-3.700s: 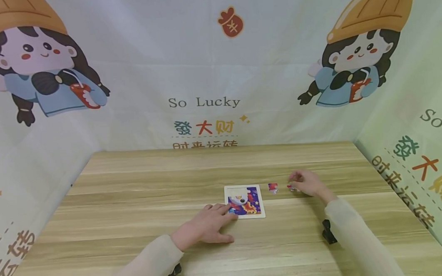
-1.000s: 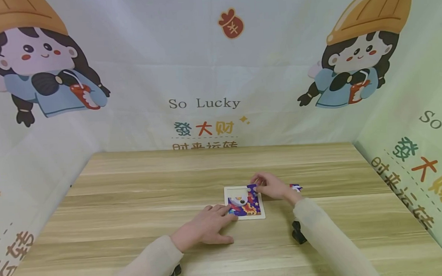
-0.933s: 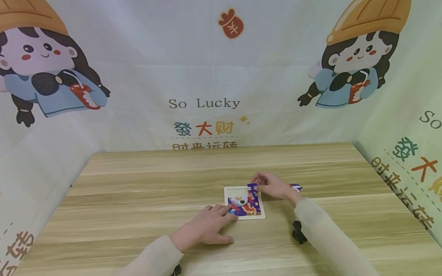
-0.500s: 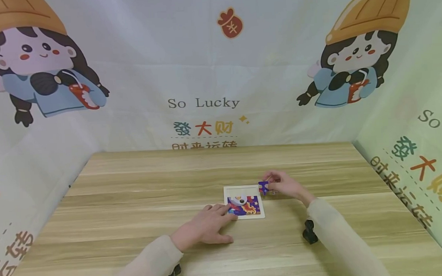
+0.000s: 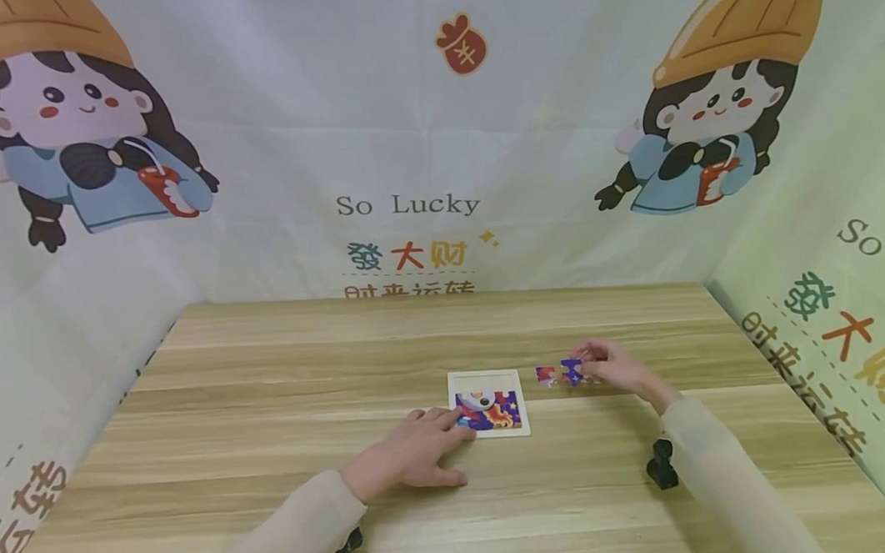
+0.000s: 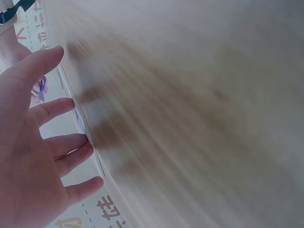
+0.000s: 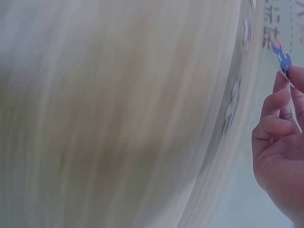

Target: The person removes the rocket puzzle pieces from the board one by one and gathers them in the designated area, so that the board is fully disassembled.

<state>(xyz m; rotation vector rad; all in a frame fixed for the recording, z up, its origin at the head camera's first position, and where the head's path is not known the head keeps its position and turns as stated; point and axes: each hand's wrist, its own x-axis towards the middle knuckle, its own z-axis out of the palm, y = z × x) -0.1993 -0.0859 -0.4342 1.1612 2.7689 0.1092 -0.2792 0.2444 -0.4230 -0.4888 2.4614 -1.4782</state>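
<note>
A small square jigsaw tray with a pale rim lies on the table. Its lower part shows a colourful picture with a white face; its upper strip is bare. My left hand rests with extended fingers at the tray's lower left corner. To the right of the tray, my right hand pinches a purple jigsaw piece between thumb and fingertips, held above the tabletop in the right wrist view. A red jigsaw piece lies between tray and hand. Another piece lies beneath the right hand, mostly hidden in the head view.
The wood-grain table is enclosed by a printed cloth backdrop at the back and sides. Black devices, one on each wrist, hang below the sleeves.
About a second ago the purple piece was at the tray's upper right corner. My right hand has carried it rightward past the red piece. The left hand has stayed still.
</note>
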